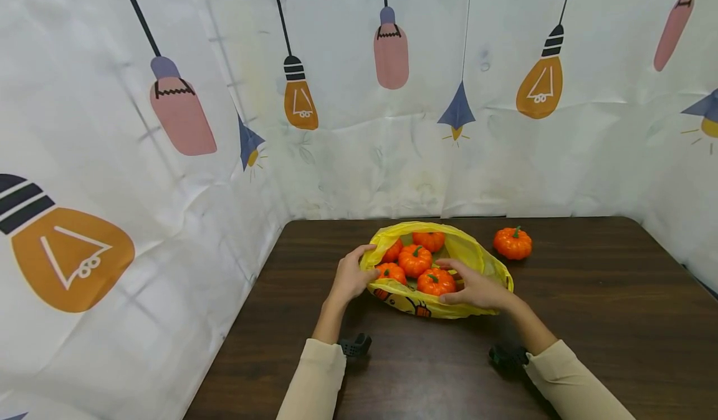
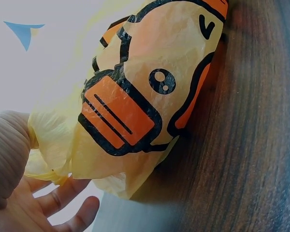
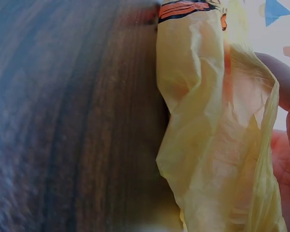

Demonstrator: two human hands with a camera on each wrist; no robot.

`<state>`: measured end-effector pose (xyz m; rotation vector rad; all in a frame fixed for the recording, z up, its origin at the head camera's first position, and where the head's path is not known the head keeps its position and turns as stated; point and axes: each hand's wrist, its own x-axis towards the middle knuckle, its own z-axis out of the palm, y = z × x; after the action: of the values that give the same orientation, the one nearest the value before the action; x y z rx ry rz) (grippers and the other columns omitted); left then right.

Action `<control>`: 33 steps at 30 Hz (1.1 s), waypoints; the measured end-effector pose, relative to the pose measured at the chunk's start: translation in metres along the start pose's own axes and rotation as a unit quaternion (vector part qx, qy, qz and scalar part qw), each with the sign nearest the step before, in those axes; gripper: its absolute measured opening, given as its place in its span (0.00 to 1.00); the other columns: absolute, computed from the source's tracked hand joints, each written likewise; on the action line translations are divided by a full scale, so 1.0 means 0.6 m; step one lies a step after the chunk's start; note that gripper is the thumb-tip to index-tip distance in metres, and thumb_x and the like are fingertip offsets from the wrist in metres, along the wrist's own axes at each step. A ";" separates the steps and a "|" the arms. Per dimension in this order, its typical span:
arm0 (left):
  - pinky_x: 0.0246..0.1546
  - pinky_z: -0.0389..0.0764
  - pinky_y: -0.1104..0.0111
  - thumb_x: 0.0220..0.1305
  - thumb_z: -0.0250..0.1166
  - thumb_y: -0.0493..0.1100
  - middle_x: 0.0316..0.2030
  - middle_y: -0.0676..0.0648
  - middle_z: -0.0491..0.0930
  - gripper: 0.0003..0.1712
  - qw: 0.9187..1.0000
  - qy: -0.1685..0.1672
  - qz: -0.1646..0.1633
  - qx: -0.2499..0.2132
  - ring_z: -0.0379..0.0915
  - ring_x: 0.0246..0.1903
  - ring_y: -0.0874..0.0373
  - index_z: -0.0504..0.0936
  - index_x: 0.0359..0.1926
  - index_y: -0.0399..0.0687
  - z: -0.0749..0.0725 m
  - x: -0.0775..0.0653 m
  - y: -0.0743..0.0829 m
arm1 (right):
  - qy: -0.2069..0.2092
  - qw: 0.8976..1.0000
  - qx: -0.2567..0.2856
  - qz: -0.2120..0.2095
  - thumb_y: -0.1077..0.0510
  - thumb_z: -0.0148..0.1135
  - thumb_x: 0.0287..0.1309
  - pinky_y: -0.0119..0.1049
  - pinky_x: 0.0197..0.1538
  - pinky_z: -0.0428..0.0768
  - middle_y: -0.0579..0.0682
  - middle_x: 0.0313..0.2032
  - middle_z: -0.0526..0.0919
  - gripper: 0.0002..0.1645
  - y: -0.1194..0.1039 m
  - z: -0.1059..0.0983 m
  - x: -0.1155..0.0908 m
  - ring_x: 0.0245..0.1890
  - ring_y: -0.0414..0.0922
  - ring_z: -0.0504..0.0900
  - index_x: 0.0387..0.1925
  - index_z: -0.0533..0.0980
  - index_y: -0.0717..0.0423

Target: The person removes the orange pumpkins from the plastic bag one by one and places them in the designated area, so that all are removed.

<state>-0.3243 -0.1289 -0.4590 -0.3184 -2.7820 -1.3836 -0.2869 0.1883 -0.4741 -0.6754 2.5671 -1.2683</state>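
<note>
On the table, a yellow plastic bag [image 1: 473, 255] with a printed cartoon face [image 2: 162, 79] lies with its mouth spread wide. Several small orange pumpkins [image 1: 415, 260] sit inside it. My left hand [image 1: 350, 276] grips the bag's left rim, thumb on one side of the plastic and fingers on the other. At the right side of the mouth, my right hand [image 1: 477, 286] reaches in over the rim, thumb and fingers spread beside the front pumpkin [image 1: 435, 281]. In the right wrist view the bag's wall [image 3: 217, 125] covers part of that hand.
Another orange pumpkin [image 1: 513, 243] stands on the dark wooden table [image 1: 606, 295], behind and right of the bag. White curtains [image 1: 348, 171] printed with lamps and bulbs hang along the back and sides. Each wrist wears a black strap device [image 1: 356, 345].
</note>
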 end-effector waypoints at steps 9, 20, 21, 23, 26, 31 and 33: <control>0.40 0.78 0.63 0.62 0.72 0.40 0.66 0.40 0.77 0.33 1.000 0.005 0.004 0.002 0.77 0.51 0.48 0.77 0.68 0.54 0.002 0.000 0.001 | -0.006 1.000 -0.002 0.014 0.44 0.72 0.61 0.66 0.65 0.71 0.64 0.74 0.62 0.53 0.002 0.002 0.002 0.72 0.68 0.64 0.77 0.57 0.58; 0.32 0.73 0.66 0.62 0.72 0.38 0.69 0.40 0.74 0.34 1.000 -0.002 -0.004 -0.007 0.74 0.40 0.50 0.76 0.69 0.56 0.001 0.000 0.001 | -0.016 0.999 0.024 0.015 0.46 0.71 0.63 0.63 0.63 0.74 0.64 0.73 0.63 0.50 0.009 0.003 0.003 0.69 0.67 0.67 0.77 0.58 0.57; 0.32 0.73 0.67 0.62 0.72 0.38 0.69 0.40 0.73 0.34 1.000 -0.001 -0.003 -0.007 0.74 0.39 0.51 0.76 0.69 0.56 0.001 0.000 0.001 | -0.016 0.999 0.025 0.014 0.46 0.71 0.63 0.62 0.63 0.74 0.64 0.73 0.63 0.49 0.009 0.003 0.003 0.69 0.66 0.67 0.77 0.58 0.57; 0.32 0.73 0.66 0.62 0.71 0.38 0.70 0.40 0.73 0.34 1.000 -0.002 -0.004 -0.008 0.73 0.35 0.51 0.76 0.69 0.56 0.001 0.000 0.001 | -0.015 0.999 0.028 0.011 0.47 0.71 0.63 0.61 0.62 0.76 0.64 0.73 0.63 0.49 0.009 0.003 0.003 0.68 0.66 0.68 0.77 0.58 0.57; 0.34 0.76 0.64 0.63 0.71 0.38 0.69 0.41 0.74 0.34 1.000 -0.001 -0.008 -0.006 0.75 0.36 0.50 0.76 0.69 0.56 0.002 0.001 0.000 | -0.012 1.000 0.026 0.012 0.46 0.71 0.62 0.61 0.62 0.76 0.64 0.73 0.64 0.49 0.008 0.002 0.003 0.68 0.65 0.68 0.76 0.59 0.56; 0.46 0.79 0.60 0.62 0.72 0.38 0.67 0.41 0.76 0.33 1.000 0.005 0.000 0.005 0.76 0.53 0.49 0.77 0.69 0.55 0.003 0.002 -0.003 | -0.001 1.000 0.023 0.016 0.46 0.72 0.62 0.60 0.61 0.76 0.63 0.72 0.65 0.47 0.006 0.001 0.002 0.66 0.64 0.70 0.75 0.61 0.55; 0.47 0.79 0.58 0.62 0.72 0.38 0.67 0.41 0.76 0.33 1.000 0.005 0.001 0.002 0.76 0.54 0.47 0.77 0.68 0.55 0.003 0.002 -0.003 | 0.003 1.000 0.023 0.017 0.46 0.72 0.62 0.60 0.61 0.76 0.63 0.72 0.66 0.46 0.004 0.000 0.002 0.65 0.63 0.72 0.75 0.62 0.55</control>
<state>-0.3255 -0.1285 -0.4614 -0.3131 -2.7754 -1.3742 -0.2886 0.1891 -0.4762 -0.6183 2.5341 -1.3173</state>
